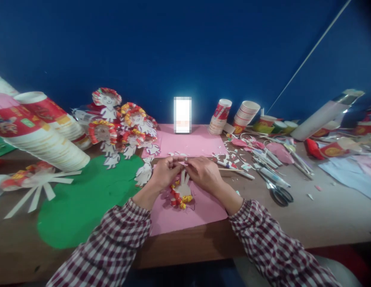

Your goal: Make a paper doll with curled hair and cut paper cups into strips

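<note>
Over a pink sheet (200, 211) at the middle of the table, both my hands meet at a cut paper cup (183, 188) with white strips and curled red and yellow strips. My left hand (166, 172) is closed, its fingertips pinching near the far end of a white strip. From the other side my right hand (205, 173) pinches at the same spot, fingers bent together. What lies between the fingertips is mostly hidden; it looks like the tip of a white paper strip. Just left of my left hand lies a white paper animal cutout (143, 173).
Finished paper lions (106, 133) stand back left, beside stacked paper cups (50, 135) and a green sheet (83, 207). Scissors (279, 194), a glue tube (274, 177), pens and paper scraps lie to the right. A bright blurred screen (182, 115) stands at the back.
</note>
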Demonstrator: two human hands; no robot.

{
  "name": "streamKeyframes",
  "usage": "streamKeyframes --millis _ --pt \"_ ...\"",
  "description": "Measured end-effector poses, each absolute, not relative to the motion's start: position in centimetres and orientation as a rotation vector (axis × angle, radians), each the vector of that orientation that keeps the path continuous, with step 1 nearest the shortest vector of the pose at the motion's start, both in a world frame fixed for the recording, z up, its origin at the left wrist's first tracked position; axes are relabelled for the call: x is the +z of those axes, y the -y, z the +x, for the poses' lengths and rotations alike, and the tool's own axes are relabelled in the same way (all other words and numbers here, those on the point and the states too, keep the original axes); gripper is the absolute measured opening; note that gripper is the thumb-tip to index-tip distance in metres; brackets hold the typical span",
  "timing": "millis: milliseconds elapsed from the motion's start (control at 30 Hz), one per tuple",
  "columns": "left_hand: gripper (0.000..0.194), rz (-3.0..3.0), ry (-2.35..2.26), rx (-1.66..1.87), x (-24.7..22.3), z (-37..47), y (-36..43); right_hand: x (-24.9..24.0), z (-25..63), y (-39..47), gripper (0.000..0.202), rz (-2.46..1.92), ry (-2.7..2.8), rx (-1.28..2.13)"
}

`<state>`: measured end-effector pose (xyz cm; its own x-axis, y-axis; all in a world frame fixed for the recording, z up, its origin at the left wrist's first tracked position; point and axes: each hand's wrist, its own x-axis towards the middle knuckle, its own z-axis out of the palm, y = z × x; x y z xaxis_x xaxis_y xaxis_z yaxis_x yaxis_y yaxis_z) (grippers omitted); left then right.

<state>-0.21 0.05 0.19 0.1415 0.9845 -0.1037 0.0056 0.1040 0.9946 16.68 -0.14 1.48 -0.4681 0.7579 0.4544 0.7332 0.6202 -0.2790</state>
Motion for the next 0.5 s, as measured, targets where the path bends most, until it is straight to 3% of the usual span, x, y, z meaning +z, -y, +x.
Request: streamKeyframes --millis 500 --pt "0.036 1.176 -1.193 1.065 0.25 -0.18 -0.1 1.95 16.68 0.35 0.022 -1.104 2.389 -0.078"
